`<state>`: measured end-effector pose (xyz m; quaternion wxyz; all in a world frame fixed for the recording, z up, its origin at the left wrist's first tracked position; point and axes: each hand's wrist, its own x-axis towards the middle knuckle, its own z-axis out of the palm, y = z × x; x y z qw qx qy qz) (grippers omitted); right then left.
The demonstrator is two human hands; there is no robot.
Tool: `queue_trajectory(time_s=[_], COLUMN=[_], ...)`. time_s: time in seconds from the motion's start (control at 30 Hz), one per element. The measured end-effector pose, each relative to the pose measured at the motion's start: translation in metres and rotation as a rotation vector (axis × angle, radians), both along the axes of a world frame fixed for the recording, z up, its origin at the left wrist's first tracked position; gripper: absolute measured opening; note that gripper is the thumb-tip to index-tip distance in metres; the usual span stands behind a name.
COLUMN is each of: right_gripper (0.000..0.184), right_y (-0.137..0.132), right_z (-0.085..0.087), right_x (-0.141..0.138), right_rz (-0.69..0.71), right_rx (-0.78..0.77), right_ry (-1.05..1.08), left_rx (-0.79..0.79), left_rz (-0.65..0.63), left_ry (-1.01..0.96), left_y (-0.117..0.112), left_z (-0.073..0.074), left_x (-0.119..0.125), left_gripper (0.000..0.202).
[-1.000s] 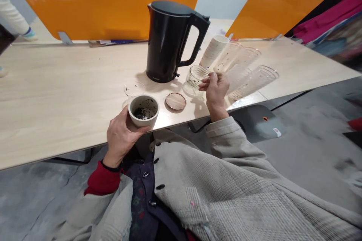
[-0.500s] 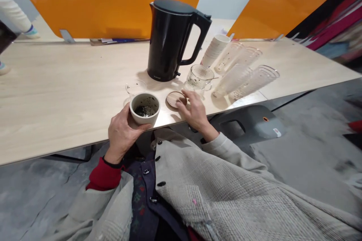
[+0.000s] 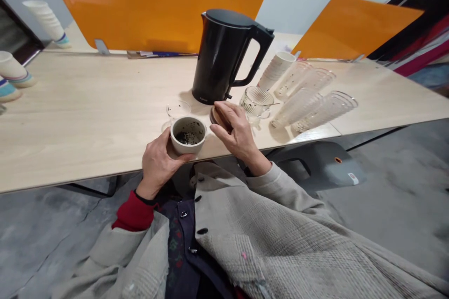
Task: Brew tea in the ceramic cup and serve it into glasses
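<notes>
Head view: ceramic cup (image 3: 188,135) sits in left hand's grip (image 3: 158,164).

Pale wood-grain table (image 3: 87,103), far edge: loose papers (image 3: 157,54). Black electric kettle (image 3: 219,60) upright mid-table. Near it: small glass dish (image 3: 178,109), round wooden coaster (image 3: 213,116). To the right: upright ribbed glass jug (image 3: 256,102), white cup stack (image 3: 275,71) and clear tumblers (image 3: 324,114) on their sides.
</notes>
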<state>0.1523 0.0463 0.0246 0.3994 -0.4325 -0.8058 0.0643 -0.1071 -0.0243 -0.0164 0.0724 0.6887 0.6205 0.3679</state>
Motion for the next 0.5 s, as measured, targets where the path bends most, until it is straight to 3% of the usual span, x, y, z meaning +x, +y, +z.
queue_trajectory(time_s=[0.1,0.17,0.33,0.5], right_gripper=[0.069,0.073,0.080,0.075], right_y=[-0.012,-0.016,-0.018,-0.020], right_z=[0.029,0.039,0.045,0.046], right_x=[-0.029,-0.046,-0.065,-0.066], right_rz=[0.184,0.256,0.269,0.276], right_rx=[0.009,0.012,0.024,0.017], right_ry=[-0.106,-0.206,-0.382,-0.407], left_rx=[-0.011,-0.002,0.000,-0.005], left_rz=[0.002,-0.011,-0.040,-0.035], left_ry=[-0.010,-0.022,-0.038,-0.043], left_y=[-0.001,-0.001,-0.001,-0.001], left_z=[0.002,0.003,0.004,0.003], left_x=[0.001,0.001,0.003,0.004], left_gripper=[0.101,0.098,0.095,0.095])
